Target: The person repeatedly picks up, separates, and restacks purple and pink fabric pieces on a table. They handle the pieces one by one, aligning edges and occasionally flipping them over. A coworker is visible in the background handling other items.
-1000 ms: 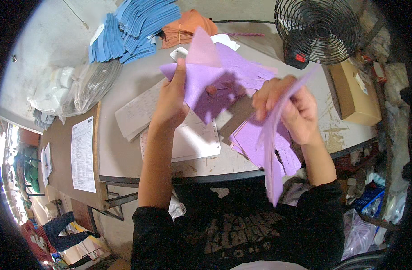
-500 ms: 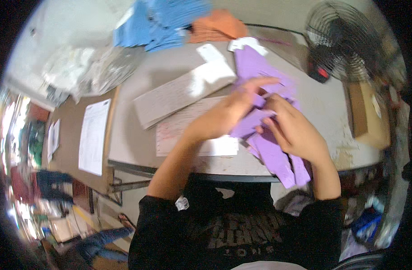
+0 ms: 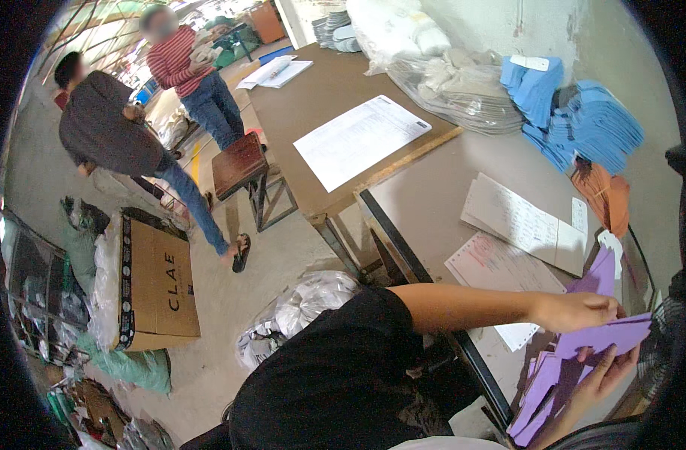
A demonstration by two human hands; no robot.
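At the right of the view, my left hand (image 3: 575,310) has its fingers closed at the upper edge of a small bunch of flat purple cut pieces (image 3: 602,335). My right hand (image 3: 611,370) grips that bunch from below, its fingers partly behind it. More purple strips (image 3: 536,390) lie on the table just under my hands. Another purple stack (image 3: 599,271) with a white tag lies beyond them. Beside my left forearm are a sheet with red writing (image 3: 487,264) and a folded paper (image 3: 524,223) with handwriting.
Blue piece stacks (image 3: 594,127), an orange bundle (image 3: 602,196) and a clear plastic bag of pieces (image 3: 463,90) line the wall. A brown table (image 3: 324,105) with a printed sheet (image 3: 363,141) adjoins mine. Two people (image 3: 118,127) stand far left, past a stool (image 3: 239,163) and a cardboard box (image 3: 159,281).
The view has swung left, bringing the floor, box and two people into sight. My hands have shifted on the purple pieces, and the left fingers, spread before, are now closed.
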